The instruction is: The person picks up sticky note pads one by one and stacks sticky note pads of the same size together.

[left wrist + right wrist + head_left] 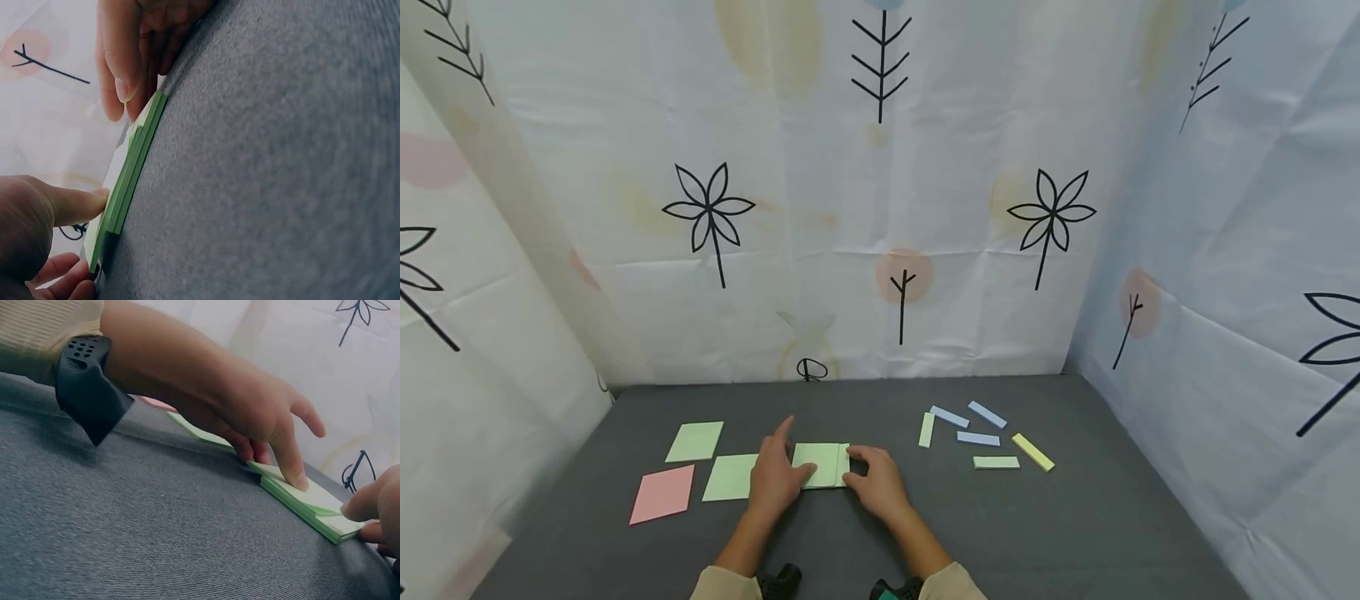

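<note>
A stack of light green square sticky notes [815,465] lies on the table between the two hands. Its top pad sits shifted to the left, leaving a narrow band of the layer below bare at the right. My left hand [775,477] pinches the top pad's overhanging left side, thumb [87,205] on top and fingers at the edge beneath. My right hand [880,483] holds the right end of the stack between thumb and fingers. In the right wrist view, a corner of the top sheet [322,509] lifts slightly near the right thumb.
Left of the hands lie two green square notes [695,442] [728,477] and a pink square note [662,494]. At the right, several narrow strips are scattered: blue [978,438], green [996,462] and yellow [1033,452]. Patterned cloth walls [880,208] surround the grey table [1037,533].
</note>
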`<state>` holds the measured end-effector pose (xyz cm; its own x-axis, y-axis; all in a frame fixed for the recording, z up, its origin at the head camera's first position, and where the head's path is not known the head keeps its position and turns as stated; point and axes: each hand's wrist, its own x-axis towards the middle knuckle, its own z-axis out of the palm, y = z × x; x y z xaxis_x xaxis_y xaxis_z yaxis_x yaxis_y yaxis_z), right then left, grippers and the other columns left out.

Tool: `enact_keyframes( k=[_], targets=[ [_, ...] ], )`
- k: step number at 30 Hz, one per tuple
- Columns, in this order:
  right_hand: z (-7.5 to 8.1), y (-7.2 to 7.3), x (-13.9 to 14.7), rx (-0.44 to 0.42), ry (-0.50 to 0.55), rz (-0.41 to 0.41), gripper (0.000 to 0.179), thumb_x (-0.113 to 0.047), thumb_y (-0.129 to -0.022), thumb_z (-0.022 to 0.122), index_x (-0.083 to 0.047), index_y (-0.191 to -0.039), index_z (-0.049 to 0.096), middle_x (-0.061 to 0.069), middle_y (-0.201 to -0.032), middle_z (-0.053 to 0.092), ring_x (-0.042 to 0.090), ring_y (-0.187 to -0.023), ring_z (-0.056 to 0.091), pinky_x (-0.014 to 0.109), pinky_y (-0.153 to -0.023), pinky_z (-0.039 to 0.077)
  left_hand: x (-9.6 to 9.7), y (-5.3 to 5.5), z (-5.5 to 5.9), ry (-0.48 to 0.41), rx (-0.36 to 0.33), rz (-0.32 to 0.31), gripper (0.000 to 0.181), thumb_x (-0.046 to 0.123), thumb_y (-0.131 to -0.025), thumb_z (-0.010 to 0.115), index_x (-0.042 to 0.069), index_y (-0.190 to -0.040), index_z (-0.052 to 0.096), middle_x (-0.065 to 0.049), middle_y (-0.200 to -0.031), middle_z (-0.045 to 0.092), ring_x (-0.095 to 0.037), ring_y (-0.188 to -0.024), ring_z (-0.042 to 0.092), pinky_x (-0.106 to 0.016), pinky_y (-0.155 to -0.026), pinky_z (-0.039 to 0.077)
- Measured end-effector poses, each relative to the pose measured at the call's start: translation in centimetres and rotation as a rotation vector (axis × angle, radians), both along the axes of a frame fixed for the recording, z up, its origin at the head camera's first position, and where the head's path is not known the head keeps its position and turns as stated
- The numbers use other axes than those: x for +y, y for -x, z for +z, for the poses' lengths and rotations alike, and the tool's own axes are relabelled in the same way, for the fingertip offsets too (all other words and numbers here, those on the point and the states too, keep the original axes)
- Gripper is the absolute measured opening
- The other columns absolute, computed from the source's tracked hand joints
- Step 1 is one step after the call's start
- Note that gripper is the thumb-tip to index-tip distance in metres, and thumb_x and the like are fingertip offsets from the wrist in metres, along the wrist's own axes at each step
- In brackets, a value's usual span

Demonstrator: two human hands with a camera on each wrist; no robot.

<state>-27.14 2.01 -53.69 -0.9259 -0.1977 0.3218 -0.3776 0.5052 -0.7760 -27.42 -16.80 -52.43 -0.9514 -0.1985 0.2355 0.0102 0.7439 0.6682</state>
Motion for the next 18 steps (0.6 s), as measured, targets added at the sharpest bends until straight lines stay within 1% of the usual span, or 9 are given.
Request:
enact_keyframes(
  k=[4, 9, 13, 18],
  targets=[
    [0.2, -0.2, 0.1, -0.038, 0.042, 0.004, 0.039, -0.004, -0.082, 0.071, -0.001, -0.120, 0.066, 0.007, -0.112, 0.070, 0.031, -0.116, 0.057, 0.049, -0.096, 0.041, 0.4, -0.1, 0.0, 0.003, 0.008, 0.007, 0.085, 0.015, -0.073, 0.084, 0.007, -0.146, 0.041, -0.020, -0.110, 0.054, -0.035, -0.090, 0.058, -0.054, -0.076, 0.046],
    [0.4, -0.2, -0.1, -0.052, 0.059, 0.005, 0.043, 0.002, -0.078, 0.066, 0.001, -0.120, 0.064, 0.010, -0.111, 0.070, 0.031, -0.117, 0.058, 0.049, -0.094, 0.043, 1.0, -0.4, -0.1, 0.010, 0.033, 0.008, 0.085, 0.017, -0.074, 0.085, 0.007, -0.146, 0.041, -0.022, -0.115, 0.053, -0.036, -0.088, 0.058, -0.053, -0.072, 0.047],
    [0.4, -0.4, -0.1, -0.070, 0.073, -0.007, 0.045, 0.005, -0.076, 0.062, 0.002, -0.121, 0.063, 0.011, -0.111, 0.070, 0.035, -0.121, 0.053, 0.052, -0.096, 0.039, 1.5, -0.6, -0.1, 0.009, 0.047, 0.006, 0.083, 0.018, -0.074, 0.084, 0.008, -0.145, 0.043, -0.025, -0.119, 0.051, -0.037, -0.086, 0.058, -0.053, -0.070, 0.048],
    [0.4, -0.5, -0.1, -0.083, 0.081, -0.011, 0.047, 0.005, -0.077, 0.059, 0.002, -0.123, 0.062, 0.010, -0.112, 0.070, 0.037, -0.125, 0.049, 0.054, -0.098, 0.037, 1.9, -0.7, -0.1, 0.006, 0.054, 0.009, 0.082, 0.018, -0.075, 0.084, 0.007, -0.145, 0.043, -0.026, -0.121, 0.051, -0.040, -0.087, 0.059, -0.055, -0.070, 0.047]
  ],
)
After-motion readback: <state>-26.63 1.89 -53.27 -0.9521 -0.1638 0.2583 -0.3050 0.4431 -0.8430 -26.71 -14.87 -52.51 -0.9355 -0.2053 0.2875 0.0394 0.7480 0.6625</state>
